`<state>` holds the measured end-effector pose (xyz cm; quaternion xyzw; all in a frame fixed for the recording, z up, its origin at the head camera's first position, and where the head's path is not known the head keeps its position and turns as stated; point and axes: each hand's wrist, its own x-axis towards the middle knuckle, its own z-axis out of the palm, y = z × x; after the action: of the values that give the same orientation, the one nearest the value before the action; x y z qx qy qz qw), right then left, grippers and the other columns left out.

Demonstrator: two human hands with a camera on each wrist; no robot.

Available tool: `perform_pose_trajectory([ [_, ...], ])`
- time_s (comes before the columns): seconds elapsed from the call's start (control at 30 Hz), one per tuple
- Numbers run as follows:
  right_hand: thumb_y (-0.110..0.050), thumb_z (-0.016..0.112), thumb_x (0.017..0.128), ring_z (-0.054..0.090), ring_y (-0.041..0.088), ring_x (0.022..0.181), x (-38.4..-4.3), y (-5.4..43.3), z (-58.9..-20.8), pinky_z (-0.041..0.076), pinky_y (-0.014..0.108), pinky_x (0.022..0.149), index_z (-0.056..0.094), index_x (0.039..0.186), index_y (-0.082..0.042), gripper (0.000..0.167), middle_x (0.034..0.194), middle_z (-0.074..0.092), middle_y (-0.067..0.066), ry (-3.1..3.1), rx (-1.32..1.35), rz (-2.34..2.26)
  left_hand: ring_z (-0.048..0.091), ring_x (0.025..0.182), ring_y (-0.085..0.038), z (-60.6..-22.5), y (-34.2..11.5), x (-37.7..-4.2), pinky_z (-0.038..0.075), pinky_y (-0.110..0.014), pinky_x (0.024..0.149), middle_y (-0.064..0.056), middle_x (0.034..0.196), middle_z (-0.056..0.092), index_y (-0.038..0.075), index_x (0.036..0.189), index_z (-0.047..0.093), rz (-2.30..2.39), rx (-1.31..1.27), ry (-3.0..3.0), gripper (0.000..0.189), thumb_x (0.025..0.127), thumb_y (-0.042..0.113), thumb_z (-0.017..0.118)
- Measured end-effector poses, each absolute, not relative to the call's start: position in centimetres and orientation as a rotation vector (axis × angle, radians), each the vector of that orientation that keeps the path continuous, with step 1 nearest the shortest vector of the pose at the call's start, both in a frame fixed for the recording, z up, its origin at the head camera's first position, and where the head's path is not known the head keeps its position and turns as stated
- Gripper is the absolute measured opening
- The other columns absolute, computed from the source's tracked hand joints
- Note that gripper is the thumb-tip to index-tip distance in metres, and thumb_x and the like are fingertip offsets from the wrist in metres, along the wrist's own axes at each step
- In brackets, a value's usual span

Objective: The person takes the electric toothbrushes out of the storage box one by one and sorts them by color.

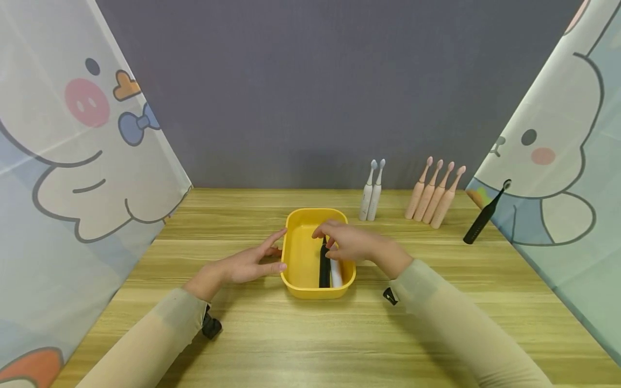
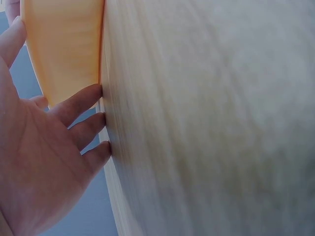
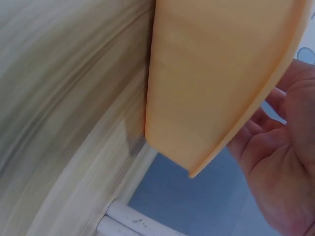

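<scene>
A yellow plastic box (image 1: 302, 242) stands on the table between both hands. Inside, along its right side, a black electric toothbrush (image 1: 324, 267) lies beside a white electric toothbrush (image 1: 336, 273); the upper part of the white one is hidden under the right hand. My left hand (image 1: 249, 264) touches the box's left side, thumb and index finger spread along the rim. Over the right rim reaches my right hand (image 1: 351, 241), fingers loosely bent above the toothbrushes with a gap between thumb and fingers. In the right wrist view the box wall (image 3: 211, 78) hides its fingertips.
Two white toothbrushes (image 1: 371, 202) stand upright behind the box to the right. Farther right are several pink toothbrushes (image 1: 429, 202) in a row and another black toothbrush (image 1: 485, 218). A grey panel (image 1: 310, 97) closes off the back; printed cloths flank the table (image 1: 310, 339).
</scene>
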<state>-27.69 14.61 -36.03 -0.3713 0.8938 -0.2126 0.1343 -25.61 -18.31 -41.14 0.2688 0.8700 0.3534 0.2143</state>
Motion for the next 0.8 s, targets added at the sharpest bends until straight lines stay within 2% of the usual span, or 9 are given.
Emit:
perform_pose_trajectory([
  [0.1, -0.005, 0.072, 0.103, 0.073, 0.027, 0.122, -27.7, 14.4, -36.3, 0.063, 0.039, 0.1, 0.058, 0.151, -0.004, 0.05, 0.148, 0.06, 0.014, 2.579, -1.054, -0.615, 0.048, 0.158, -0.037, -41.1, -18.2, -25.7, 0.03, -0.069, 0.131, -0.014, 0.168, 0.052, 0.037, 0.177, -0.001, 0.978, 0.751, 2.413, 0.097, 0.108, 0.062, 0.062],
  [0.43, -0.009, 0.078, 0.103, 0.071, 0.026, 0.126, -28.2, 13.7, -37.2, 0.059, 0.047, 0.11, 0.06, 0.147, -0.005, 0.048, 0.142, 0.067, 0.014, 2.538, -1.038, -0.718, 0.048, 0.157, -0.037, -41.1, -18.2, -25.8, 0.031, -0.069, 0.13, -0.014, 0.168, 0.052, 0.037, 0.177, -0.001, 0.966, 0.754, 2.427, 0.097, 0.107, 0.062, 0.062],
  [0.8, -0.01, 0.075, 0.104, 0.071, 0.026, 0.127, -28.5, 13.1, -38.0, 0.06, 0.044, 0.108, 0.067, 0.14, -0.007, 0.037, 0.143, 0.068, 0.01, 2.55, -1.046, -0.775, 0.046, 0.158, -0.04, -41.2, -18.3, -25.4, 0.029, -0.071, 0.13, -0.016, 0.168, 0.051, 0.038, 0.177, 0.0, 0.986, 0.741, 2.423, 0.096, 0.108, 0.061, 0.062],
])
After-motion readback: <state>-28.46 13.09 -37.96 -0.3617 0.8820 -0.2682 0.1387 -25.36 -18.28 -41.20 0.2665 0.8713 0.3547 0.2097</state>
